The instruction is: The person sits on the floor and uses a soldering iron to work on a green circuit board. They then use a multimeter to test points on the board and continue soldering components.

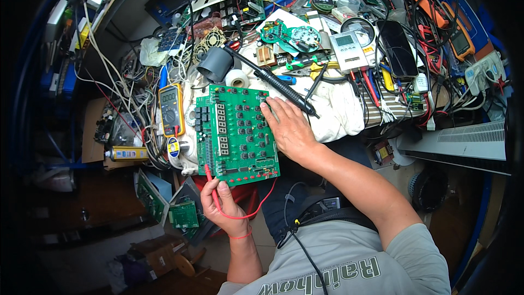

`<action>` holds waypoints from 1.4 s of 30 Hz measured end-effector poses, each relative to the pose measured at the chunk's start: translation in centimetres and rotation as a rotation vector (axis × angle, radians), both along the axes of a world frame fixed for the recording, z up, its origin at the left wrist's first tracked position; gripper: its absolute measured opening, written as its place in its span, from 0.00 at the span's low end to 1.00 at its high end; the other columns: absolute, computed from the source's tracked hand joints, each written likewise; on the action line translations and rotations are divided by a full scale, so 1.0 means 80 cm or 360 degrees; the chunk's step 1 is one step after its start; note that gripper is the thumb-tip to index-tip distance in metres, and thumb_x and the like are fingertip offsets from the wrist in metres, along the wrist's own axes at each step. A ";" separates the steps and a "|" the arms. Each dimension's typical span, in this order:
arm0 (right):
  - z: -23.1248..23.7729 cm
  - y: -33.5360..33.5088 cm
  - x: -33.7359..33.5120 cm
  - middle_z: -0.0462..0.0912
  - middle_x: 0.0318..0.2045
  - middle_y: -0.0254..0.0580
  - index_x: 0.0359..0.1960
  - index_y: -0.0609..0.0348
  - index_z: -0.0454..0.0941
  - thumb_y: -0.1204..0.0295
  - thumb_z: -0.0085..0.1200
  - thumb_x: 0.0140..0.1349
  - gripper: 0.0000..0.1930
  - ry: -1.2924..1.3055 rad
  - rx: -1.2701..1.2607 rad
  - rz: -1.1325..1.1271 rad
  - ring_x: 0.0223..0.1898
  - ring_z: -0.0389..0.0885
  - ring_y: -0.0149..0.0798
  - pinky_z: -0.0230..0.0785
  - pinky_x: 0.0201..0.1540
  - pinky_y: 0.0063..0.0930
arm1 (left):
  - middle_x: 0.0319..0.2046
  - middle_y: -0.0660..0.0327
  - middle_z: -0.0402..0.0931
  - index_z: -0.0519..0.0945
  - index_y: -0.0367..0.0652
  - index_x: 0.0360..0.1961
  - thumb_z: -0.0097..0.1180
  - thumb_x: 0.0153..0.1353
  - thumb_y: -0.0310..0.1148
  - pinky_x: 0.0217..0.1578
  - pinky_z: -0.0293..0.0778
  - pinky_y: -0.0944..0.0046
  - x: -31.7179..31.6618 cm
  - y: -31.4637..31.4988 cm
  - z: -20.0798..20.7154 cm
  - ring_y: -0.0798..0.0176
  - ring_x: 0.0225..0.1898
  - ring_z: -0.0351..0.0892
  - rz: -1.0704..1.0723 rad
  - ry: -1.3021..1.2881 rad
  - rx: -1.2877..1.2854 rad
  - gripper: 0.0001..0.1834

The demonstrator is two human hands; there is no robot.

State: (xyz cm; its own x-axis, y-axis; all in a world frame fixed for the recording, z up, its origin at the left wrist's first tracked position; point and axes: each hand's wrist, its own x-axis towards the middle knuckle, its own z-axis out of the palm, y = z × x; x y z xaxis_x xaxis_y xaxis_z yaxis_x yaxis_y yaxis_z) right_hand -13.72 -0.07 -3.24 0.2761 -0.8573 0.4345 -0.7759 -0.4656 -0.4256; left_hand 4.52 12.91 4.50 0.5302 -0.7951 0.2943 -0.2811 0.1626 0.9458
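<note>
My left hand (222, 207) is closed round a red test probe (208, 171), its tip end up against the lower left of a green circuit board (234, 159). The board carries several black push buttons, a column of digit displays (222, 125) and a row of red parts along its near edge. From the probe a red lead (256, 212) loops right and goes up to the board's near edge. At the board's upper right edge lies my right hand (290, 131), fingers stretched out and touching the board. Its palm side is hidden.
A yellow multimeter (172, 110) stands left of the board. Beyond it are a grey cup-shaped part (214, 64), a tape roll (237, 78), a black coiled cord (284, 88) and pliers (327, 71). A white tester (348, 50) and black phone (397, 48) lie right on the crowded bench.
</note>
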 end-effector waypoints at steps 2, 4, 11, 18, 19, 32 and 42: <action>-0.001 0.000 0.000 0.71 0.70 0.59 0.72 0.67 0.69 0.74 0.50 0.66 0.30 -0.0013 0.0015 0.0011 0.74 0.67 0.55 0.54 0.78 0.48 | 0.40 0.64 0.77 0.79 0.37 0.53 0.59 0.74 0.24 0.40 0.75 0.73 0.000 0.001 0.000 0.74 0.38 0.76 -0.0007 0.0000 -0.0004 0.09; -0.001 0.000 0.000 0.69 0.71 0.60 0.73 0.66 0.66 0.75 0.50 0.67 0.31 -0.0034 0.0044 0.0032 0.74 0.66 0.57 0.54 0.78 0.50 | 0.40 0.64 0.77 0.79 0.37 0.53 0.59 0.74 0.24 0.40 0.75 0.73 -0.001 0.001 0.000 0.74 0.38 0.76 -0.0010 0.0001 -0.0007 0.09; -0.001 0.001 0.000 0.69 0.71 0.58 0.73 0.66 0.66 0.75 0.50 0.67 0.31 -0.0022 0.0051 0.0025 0.74 0.66 0.56 0.54 0.78 0.49 | 0.40 0.64 0.78 0.79 0.36 0.53 0.59 0.74 0.24 0.41 0.75 0.72 0.001 0.001 -0.002 0.74 0.39 0.76 -0.0018 -0.0003 -0.0011 0.09; -0.001 0.001 0.000 0.68 0.72 0.58 0.73 0.66 0.66 0.74 0.50 0.67 0.31 -0.0029 0.0057 0.0025 0.74 0.65 0.56 0.54 0.78 0.49 | 0.40 0.63 0.78 0.79 0.36 0.53 0.59 0.74 0.24 0.40 0.74 0.73 0.000 0.001 -0.001 0.74 0.39 0.76 -0.0037 0.0002 -0.0035 0.09; -0.001 0.000 0.000 0.68 0.72 0.59 0.73 0.66 0.66 0.74 0.50 0.67 0.31 -0.0031 0.0064 0.0026 0.74 0.65 0.56 0.54 0.78 0.49 | 0.40 0.64 0.78 0.79 0.36 0.53 0.59 0.74 0.24 0.40 0.74 0.73 -0.001 0.001 -0.001 0.74 0.39 0.75 -0.0020 -0.0010 -0.0020 0.09; -0.002 0.000 -0.001 0.71 0.70 0.58 0.71 0.67 0.70 0.74 0.50 0.66 0.30 0.0001 -0.0015 0.0001 0.74 0.67 0.55 0.54 0.78 0.47 | 0.41 0.64 0.77 0.80 0.36 0.52 0.60 0.74 0.24 0.41 0.72 0.73 -0.003 0.000 0.001 0.74 0.39 0.74 -0.0011 -0.0020 -0.0023 0.09; -0.003 -0.001 -0.001 0.69 0.71 0.59 0.73 0.67 0.67 0.74 0.50 0.66 0.31 -0.0025 0.0006 0.0023 0.74 0.66 0.56 0.54 0.78 0.48 | 0.44 0.62 0.79 0.80 0.36 0.52 0.62 0.73 0.25 0.44 0.72 0.72 0.000 0.001 0.000 0.73 0.41 0.75 -0.0030 0.0024 -0.0025 0.09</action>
